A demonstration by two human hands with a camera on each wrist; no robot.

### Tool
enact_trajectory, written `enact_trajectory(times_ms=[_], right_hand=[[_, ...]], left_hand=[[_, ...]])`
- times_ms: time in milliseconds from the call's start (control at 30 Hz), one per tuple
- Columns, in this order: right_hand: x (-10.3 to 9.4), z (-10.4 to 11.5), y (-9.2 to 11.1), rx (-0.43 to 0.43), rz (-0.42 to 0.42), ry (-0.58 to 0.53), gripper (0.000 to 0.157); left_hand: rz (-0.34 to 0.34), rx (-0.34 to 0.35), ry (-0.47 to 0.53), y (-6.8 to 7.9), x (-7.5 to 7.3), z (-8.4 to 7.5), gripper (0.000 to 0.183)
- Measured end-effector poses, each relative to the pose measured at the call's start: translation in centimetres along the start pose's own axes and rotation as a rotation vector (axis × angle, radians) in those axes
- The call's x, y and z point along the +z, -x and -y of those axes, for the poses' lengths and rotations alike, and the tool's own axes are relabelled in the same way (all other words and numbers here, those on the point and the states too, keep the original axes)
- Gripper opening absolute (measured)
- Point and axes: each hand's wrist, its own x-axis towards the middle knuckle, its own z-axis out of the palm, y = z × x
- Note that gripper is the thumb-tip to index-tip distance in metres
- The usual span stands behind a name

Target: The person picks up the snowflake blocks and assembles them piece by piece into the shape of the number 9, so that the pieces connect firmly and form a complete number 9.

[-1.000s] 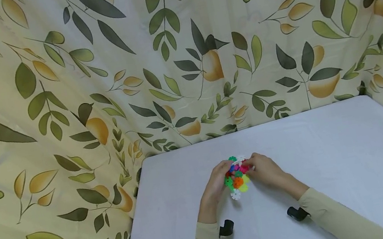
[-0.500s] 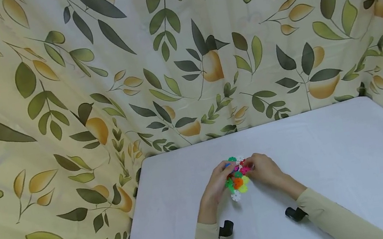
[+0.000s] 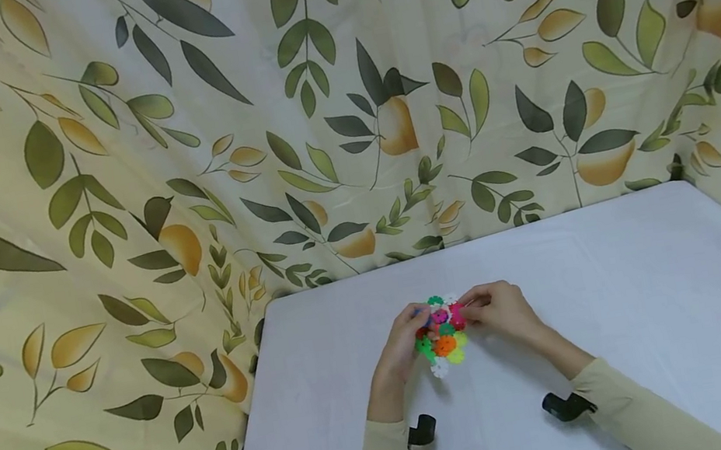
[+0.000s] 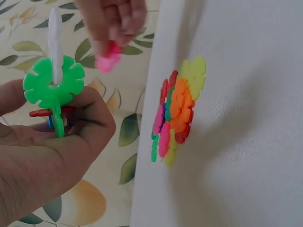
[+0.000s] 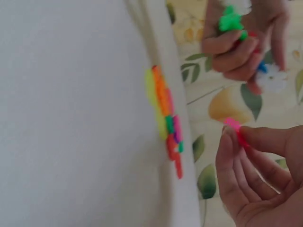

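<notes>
Landmark: bunch of flower-shaped discs, on the table.
Item: left hand, left of the bunch; grip curled round a cluster of linked discs in green, white, red and blue, raised off the table.
Item: right hand, right of the bunch; grip narrow, pinching a pink disc, apart from the cluster.
Handling: we judge it best that we steady the cluster, pinch the pink disc by its edge, line up notches, then press straight without twisting.
</notes>
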Motion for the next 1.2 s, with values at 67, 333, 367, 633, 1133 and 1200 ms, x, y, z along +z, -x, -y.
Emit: enact_trajectory(times_ms=[67,333,367,633,1133,1200], right_hand=[[-0.2,0.8,0.2,0.017,-0.007,-0.095,0.019],[-0.4,2.8,1.0,0.042,-0.011,-0.301,0.024],[-0.4,2.9,1.1,0.036,-0.008,-0.323,0.025],[-0.1,2.7,1.4,0.013,-0.011,-0.410,0.025],[-0.4,2.7,1.4,-0.028,-0.018,-0.312,0.023],[-0.3,2.7,1.4,-0.035,-0.027,-0.301,0.022]], left_hand=[[-0.006,0.002,-0.013,0.0,-0.1,0.0,0.032],[0.012,-0.005,-0.037,-0.1,-0.2,0.1,0.024],[0.015,-0.007,-0.036,-0.1,-0.2,0.1,0.024],[0.029,-0.013,-0.072,0.1,-0.3,0.2,0.028],[0.083,0.005,-0.100,0.0,-0.3,0.2,0.027],[0.084,0.007,-0.100,0.0,-0.2,0.3,0.026]])
